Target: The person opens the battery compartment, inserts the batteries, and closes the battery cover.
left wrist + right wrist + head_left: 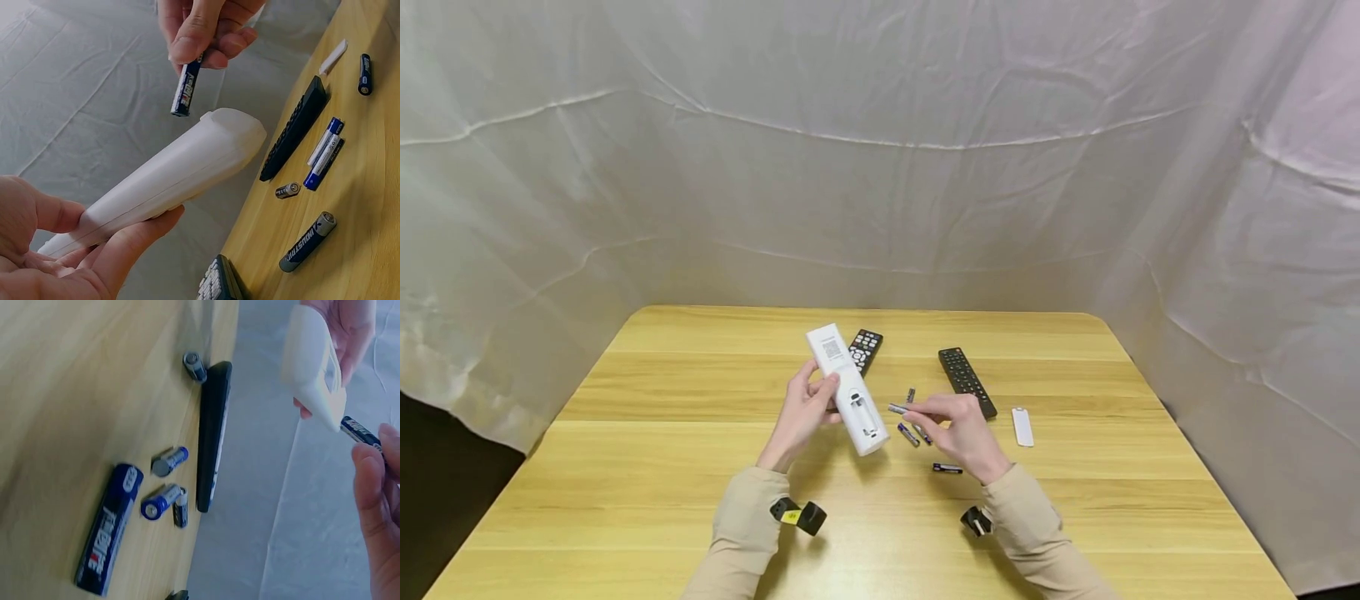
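My left hand [801, 410] grips a white remote control [831, 342] off the table, its back facing up. The long battery compartment [865, 415] in that back lies uncovered, and no battery shows in it. Between thumb and fingers, my right hand [961, 427] pinches a small dark blue battery [187, 87] just to the right of the remote. In the right wrist view, the battery's free end overlaps the corner of the remote. Several loose batteries [947, 468] lie on the table below and around the right hand.
A black remote with white buttons [868, 340] lies behind the white one, partly covered by it. Farther right are another black remote [964, 375] and a white battery cover [1022, 427]. One battery marked INDUSTRI [307, 242] lies apart from the others on the wooden table [647, 467].
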A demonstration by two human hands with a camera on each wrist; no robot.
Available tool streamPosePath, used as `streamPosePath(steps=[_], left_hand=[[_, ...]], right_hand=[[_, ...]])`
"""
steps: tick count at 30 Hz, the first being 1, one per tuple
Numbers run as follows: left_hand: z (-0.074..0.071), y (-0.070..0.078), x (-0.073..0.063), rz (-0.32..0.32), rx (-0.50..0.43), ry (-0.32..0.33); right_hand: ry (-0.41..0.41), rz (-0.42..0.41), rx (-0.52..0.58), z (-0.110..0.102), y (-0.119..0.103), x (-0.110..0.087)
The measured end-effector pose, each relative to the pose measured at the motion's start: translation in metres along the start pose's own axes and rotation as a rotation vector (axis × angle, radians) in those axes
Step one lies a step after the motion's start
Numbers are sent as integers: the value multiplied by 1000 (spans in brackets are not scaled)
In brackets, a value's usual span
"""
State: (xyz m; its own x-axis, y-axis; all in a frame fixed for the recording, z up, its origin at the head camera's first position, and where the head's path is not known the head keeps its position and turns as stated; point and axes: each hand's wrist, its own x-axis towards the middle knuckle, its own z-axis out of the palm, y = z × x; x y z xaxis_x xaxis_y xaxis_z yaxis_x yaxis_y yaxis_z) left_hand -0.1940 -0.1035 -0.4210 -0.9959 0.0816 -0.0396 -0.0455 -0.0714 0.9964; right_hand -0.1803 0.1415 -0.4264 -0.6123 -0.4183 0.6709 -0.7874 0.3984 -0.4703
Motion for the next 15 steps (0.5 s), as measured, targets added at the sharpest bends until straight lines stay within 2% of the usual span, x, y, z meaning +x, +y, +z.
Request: streamPosePath(steps=[3,10,15], left_hand=[[0,0,0,0,-2,-1],[0,0,1,0,-4,-10],[2,0,0,-6,-1,-12]], right_hand=[[15,-47,8,4,-1,2],[6,-71,5,13,-9,5],[10,-108,-46,20,-12,7]])
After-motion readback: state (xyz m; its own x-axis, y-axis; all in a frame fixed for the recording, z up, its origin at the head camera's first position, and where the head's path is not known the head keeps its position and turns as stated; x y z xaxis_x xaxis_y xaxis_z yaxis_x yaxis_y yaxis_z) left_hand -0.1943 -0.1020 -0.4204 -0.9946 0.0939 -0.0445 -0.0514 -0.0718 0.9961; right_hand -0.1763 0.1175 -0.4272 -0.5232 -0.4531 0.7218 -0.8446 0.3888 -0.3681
